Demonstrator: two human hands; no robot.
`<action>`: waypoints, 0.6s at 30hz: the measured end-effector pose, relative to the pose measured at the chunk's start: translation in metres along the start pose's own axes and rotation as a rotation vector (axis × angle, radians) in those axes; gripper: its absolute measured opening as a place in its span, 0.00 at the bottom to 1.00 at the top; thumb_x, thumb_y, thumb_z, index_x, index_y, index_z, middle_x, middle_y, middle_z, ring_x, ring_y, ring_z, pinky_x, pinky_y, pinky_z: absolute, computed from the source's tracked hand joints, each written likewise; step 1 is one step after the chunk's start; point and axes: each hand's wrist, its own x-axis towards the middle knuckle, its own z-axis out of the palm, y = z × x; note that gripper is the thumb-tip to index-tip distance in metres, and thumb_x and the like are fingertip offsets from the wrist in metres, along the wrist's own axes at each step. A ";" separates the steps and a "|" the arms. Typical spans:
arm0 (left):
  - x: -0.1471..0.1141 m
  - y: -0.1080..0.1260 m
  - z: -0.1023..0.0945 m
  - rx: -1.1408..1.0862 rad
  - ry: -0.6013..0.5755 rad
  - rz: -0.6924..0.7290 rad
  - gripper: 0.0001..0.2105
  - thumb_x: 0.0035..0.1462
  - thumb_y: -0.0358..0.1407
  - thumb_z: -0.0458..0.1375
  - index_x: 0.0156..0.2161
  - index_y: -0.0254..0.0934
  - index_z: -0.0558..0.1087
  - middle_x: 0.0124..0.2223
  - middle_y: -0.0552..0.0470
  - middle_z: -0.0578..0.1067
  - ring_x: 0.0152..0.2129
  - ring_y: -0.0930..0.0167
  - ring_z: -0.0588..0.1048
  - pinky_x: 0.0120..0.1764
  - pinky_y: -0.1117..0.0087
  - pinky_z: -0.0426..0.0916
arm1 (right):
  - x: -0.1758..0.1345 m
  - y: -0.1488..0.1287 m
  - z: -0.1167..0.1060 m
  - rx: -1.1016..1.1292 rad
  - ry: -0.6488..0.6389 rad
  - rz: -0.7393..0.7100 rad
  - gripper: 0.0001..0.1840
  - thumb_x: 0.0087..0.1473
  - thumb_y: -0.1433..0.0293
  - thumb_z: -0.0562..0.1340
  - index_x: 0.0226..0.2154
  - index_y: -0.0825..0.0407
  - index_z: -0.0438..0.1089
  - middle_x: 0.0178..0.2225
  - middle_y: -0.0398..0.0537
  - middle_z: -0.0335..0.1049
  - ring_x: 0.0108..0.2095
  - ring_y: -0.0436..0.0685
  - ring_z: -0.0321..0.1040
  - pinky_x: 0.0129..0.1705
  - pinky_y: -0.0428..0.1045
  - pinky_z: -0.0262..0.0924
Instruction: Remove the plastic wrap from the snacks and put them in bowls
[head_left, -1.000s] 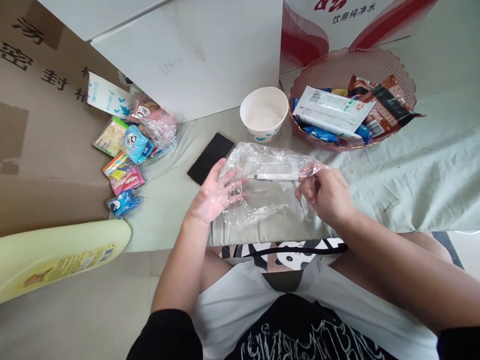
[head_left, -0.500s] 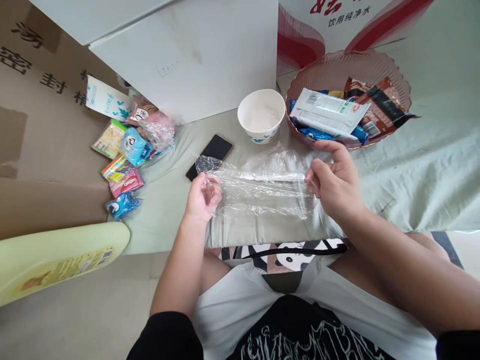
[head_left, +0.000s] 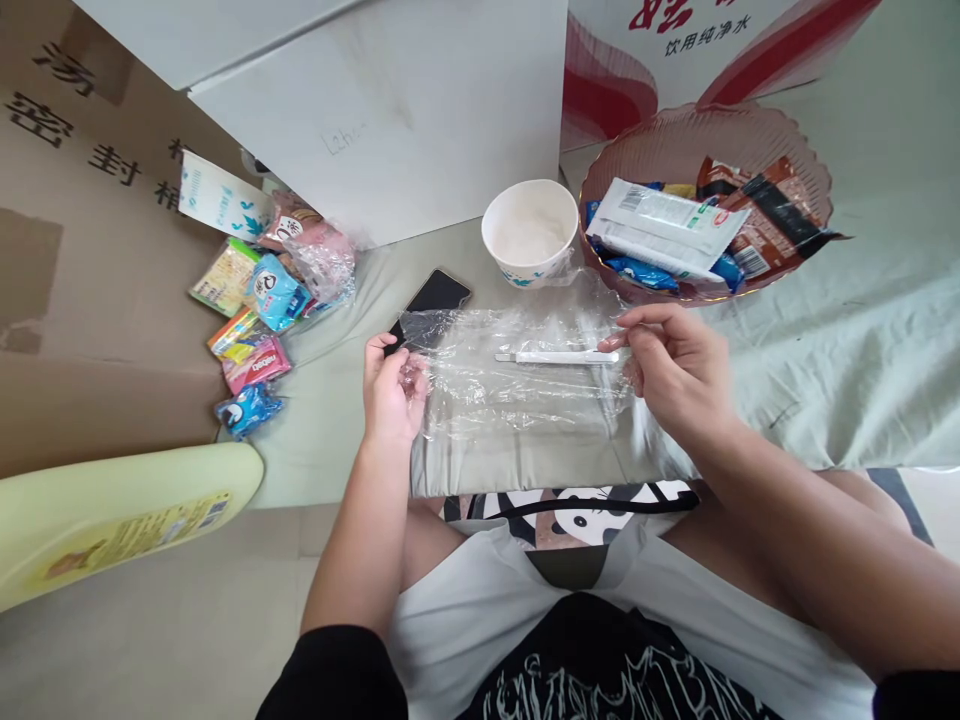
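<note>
A crinkled sheet of clear plastic film (head_left: 517, 402) stretches between my hands, low over the cloth-covered surface. Its left end is pinched in my left hand (head_left: 394, 388), near the phone's lower end. At the opposite end, my right hand (head_left: 675, 372) grips the film between thumb and fingers. A slim white utility knife (head_left: 562, 357) lies level in the film's area, its right end close to my right fingertips; whether it is under or on the film I cannot tell. Part of the film overlaps a black phone (head_left: 436, 297). Behind stands a white paper bowl (head_left: 531, 262).
A pink ribbed glass bowl (head_left: 637, 142) of wrapped snacks stands at the back right. Several snack packets (head_left: 257, 365) are heaped left, beside a cardboard box (head_left: 112, 330). A pale yellow bottle (head_left: 135, 510) juts in from the left. White boxes (head_left: 450, 130) line the back.
My left fingers have spread slightly, and the film lies flatter, showing more of the knife. My right hand has shifted slightly. The whole view has moved a little.
</note>
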 end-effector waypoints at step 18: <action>0.008 -0.010 -0.009 0.215 -0.139 0.198 0.14 0.42 0.32 0.71 0.37 0.35 0.78 0.26 0.56 0.74 0.19 0.78 0.69 0.25 0.77 0.63 | 0.009 0.008 -0.008 -0.256 -0.049 -0.082 0.19 0.55 0.68 0.63 0.50 0.48 0.74 0.41 0.49 0.82 0.20 0.51 0.70 0.25 0.51 0.69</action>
